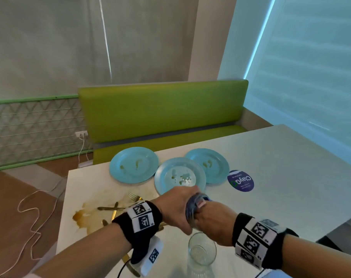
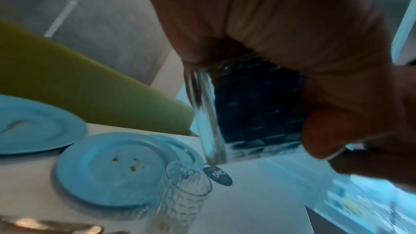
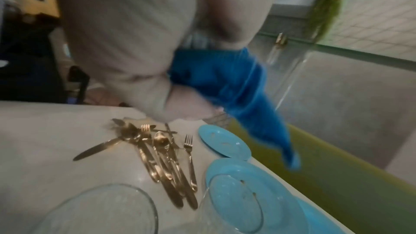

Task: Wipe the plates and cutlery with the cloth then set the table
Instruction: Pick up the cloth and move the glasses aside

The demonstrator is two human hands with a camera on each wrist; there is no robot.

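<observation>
Over the table's near side my left hand (image 1: pixel 178 211) grips a clear ribbed glass (image 2: pixel 208 113) with a blue cloth (image 2: pixel 258 109) stuffed into it. My right hand (image 1: pixel 209 221) holds the cloth (image 3: pixel 234 92), and its loose end hangs down in the right wrist view. Three light blue plates with food smears lie beyond the hands: a left plate (image 1: pixel 134 164), a middle plate (image 1: pixel 179 175) and a right plate (image 1: pixel 209 164). A pile of gold cutlery (image 3: pixel 162 156) lies on the table to the left, partly hidden under my left wrist in the head view.
A second clear glass (image 1: pixel 201 251) stands just below my hands. A brown spill (image 1: pixel 84 215) stains the white table (image 1: pixel 281 167) beside the cutlery. A round purple sticker (image 1: pixel 240 181) sits right of the plates. A green bench (image 1: pixel 162 113) runs behind the table.
</observation>
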